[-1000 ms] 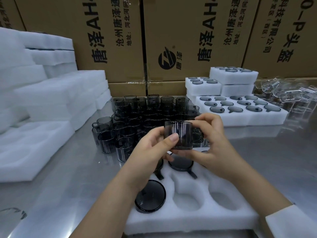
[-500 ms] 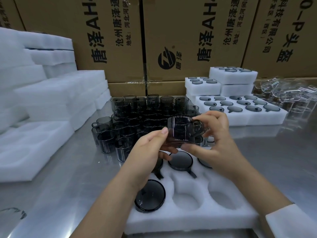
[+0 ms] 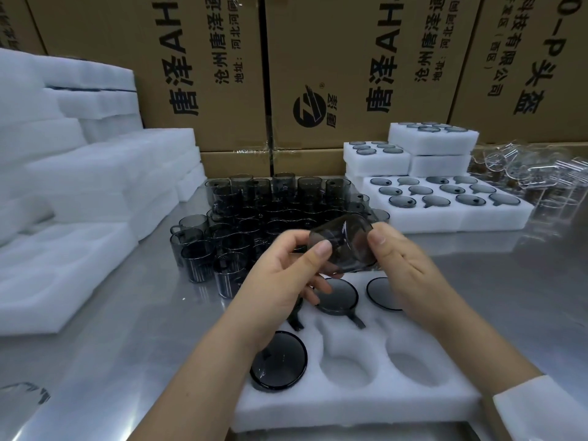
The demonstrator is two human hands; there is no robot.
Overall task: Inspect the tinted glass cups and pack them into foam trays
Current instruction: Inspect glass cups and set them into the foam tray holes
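The fingers [image 3: 321,249] of the left hand [image 3: 280,281] and those of the right hand [image 3: 404,265] are pinched around one tinted glass cup [image 3: 345,246], which is held tilted on its side in the air above the far edge of the near foam tray [image 3: 350,405], both thumbs pressed on its wall. Three large printed cardboard boxes [image 3: 350,74] are seen standing across the back. A steel table [image 3: 111,345] is spread under everything. At the left, white empty foam trays [image 3: 79,186] are stacked in several piles; their number cannot be told. A dense cluster of loose tinted cups [image 3: 254,218] is gathered at the middle of the table, too many and too overlapped to be counted. At the right rear, a wide filled tray [image 3: 451,218] with twelve cups showing is laid flat, and two smaller filled trays [image 3: 375,160] are stacked behind it. Clear glass pieces [image 3: 534,173] are heaped at the far right, blurred. In the near foam tray, three cups are seen seated upside down, one [image 3: 280,361] at the front left and two in the row behind, with two front pockets [image 3: 346,367] left open. A fourth handle is partly hidden under the left hand.
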